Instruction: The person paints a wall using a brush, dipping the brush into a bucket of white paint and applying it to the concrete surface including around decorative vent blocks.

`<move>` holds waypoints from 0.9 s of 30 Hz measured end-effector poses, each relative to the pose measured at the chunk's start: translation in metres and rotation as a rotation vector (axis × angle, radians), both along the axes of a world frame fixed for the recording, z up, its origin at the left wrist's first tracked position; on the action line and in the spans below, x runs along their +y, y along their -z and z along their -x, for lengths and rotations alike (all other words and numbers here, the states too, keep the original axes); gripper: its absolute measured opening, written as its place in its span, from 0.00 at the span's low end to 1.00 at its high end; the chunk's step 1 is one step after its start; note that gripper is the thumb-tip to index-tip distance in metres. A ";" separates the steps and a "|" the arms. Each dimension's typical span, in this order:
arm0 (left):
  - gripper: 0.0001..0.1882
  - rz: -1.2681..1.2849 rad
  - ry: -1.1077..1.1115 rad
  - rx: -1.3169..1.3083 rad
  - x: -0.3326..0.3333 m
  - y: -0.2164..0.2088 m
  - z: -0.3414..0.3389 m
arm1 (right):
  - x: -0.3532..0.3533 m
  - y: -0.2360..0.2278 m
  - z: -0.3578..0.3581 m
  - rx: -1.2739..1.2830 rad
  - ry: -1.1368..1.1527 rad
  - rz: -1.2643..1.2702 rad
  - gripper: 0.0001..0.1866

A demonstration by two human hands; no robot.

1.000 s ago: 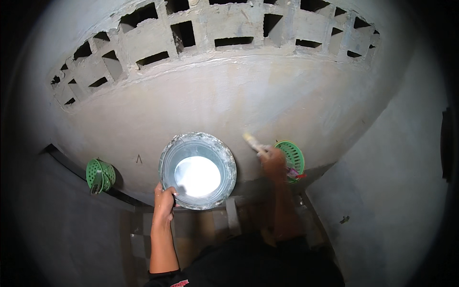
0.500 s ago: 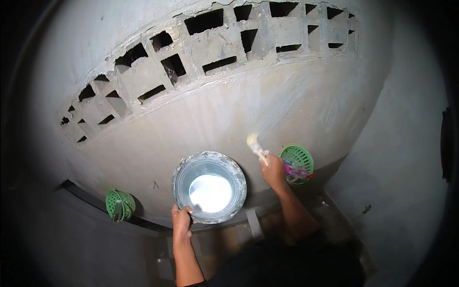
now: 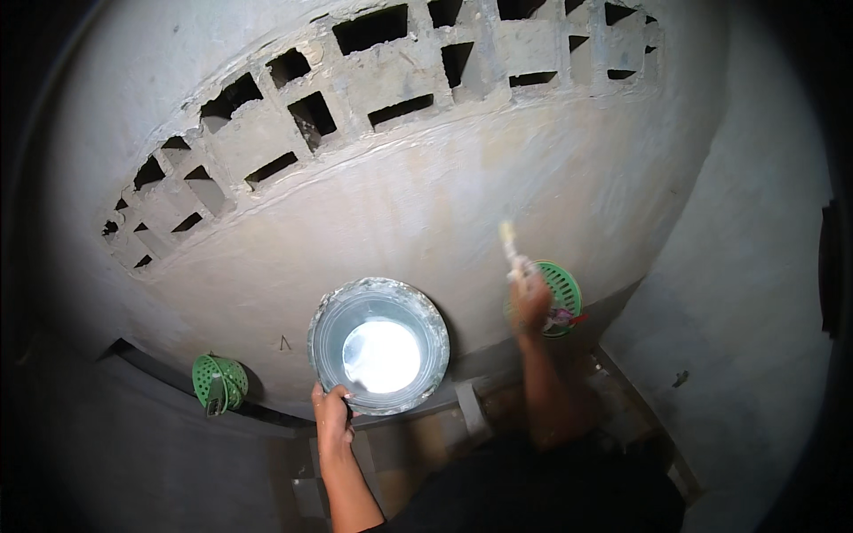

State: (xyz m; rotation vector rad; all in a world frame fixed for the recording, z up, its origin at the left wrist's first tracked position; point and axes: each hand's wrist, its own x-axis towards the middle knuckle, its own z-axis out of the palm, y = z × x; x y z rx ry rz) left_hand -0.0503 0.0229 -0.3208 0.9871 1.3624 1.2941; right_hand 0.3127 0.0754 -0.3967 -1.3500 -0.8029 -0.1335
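Observation:
My left hand (image 3: 332,416) grips the near rim of a round bucket (image 3: 429,373), its thumb over the edge. Bright white liquid (image 3: 382,357) lies in the bottom, and pale splashes crust the bucket's rim. My right hand (image 3: 532,300) is closed round the handle of a paintbrush (image 3: 509,244), bristles upward, smeared by motion. The brush is in front of the wall (image 3: 409,204), which has pale streaks; whether the bristles touch it I cannot tell. Partly hidden behind my right hand is a green basket (image 3: 569,282) with pink and red things in it.
Another green basket (image 3: 220,382) hangs low on the wall at the left. A band of concrete vent blocks (image 3: 400,80) with open slots crosses the upper wall. A grey side wall (image 3: 737,266) stands at the right. Tiled floor (image 3: 418,444) shows below the bucket.
My right hand and the paintbrush have moved right and slightly up, now covering part of the right basket. The bucket and left hand have shifted slightly left in the picture, as the view moved a little.

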 end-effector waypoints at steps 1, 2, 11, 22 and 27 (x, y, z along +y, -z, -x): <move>0.27 0.003 0.015 0.006 0.003 0.006 0.009 | 0.009 0.018 0.025 -0.002 -0.021 0.109 0.15; 0.27 0.005 0.032 0.015 0.005 0.012 0.015 | 0.018 0.037 0.046 -0.025 -0.132 0.161 0.16; 0.27 -0.038 -0.022 0.003 -0.013 0.004 0.004 | -0.004 -0.026 -0.018 -0.305 -0.150 0.151 0.16; 0.26 -0.028 0.047 -0.006 -0.011 -0.010 -0.009 | 0.002 -0.065 0.011 -0.241 -0.002 0.226 0.14; 0.29 -0.005 0.066 0.021 -0.005 -0.004 0.003 | 0.008 -0.003 0.031 -0.447 -0.412 0.242 0.13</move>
